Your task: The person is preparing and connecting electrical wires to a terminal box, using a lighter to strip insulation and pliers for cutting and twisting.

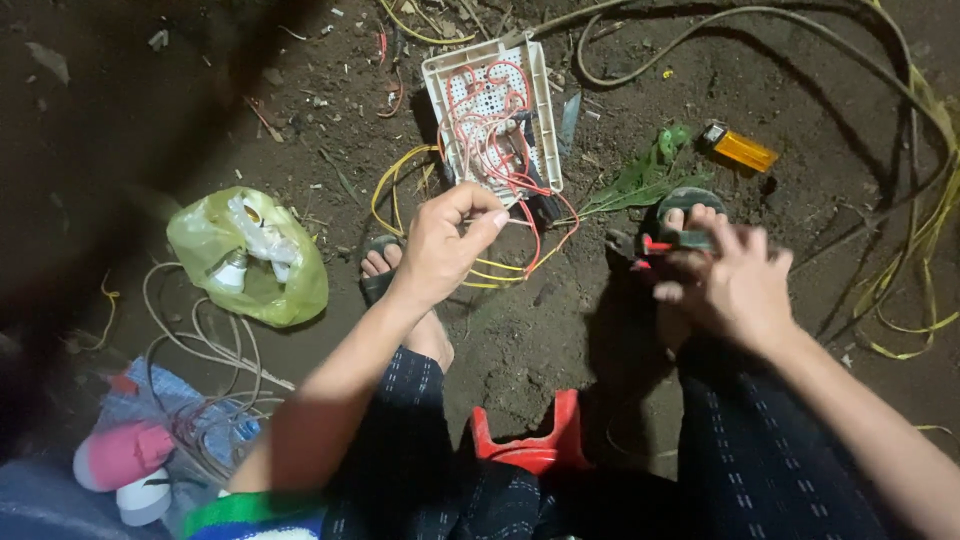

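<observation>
Red and pale wires spill out of a white plastic junction box [492, 115] lying open on the bare dirt ground [560, 330], just ahead of the person's sandalled feet. The left hand [447, 243] is raised over the box's near edge with thumb and forefinger pinched together on a thin pale wire [512, 221] that leads back into the tangle. The right hand [722, 283] is closed around a small red-handled tool [668, 243], seemingly a cutter or stripper, held low over the right foot, apart from the wire. Yellow wire [400, 185] loops out from under the box, a yellow-green plastic bag [250, 255] holding light-coloured fittings sits to the left, an orange lighter [740, 150] lies to the right, and a red plastic stool [535, 440] shows between the knees.

By the look of it, the step in hand is singling out one conductor for trimming or stripping. Bringing tool and wire end together would call for steadying the pinched strand clear of its neighbours.
</observation>
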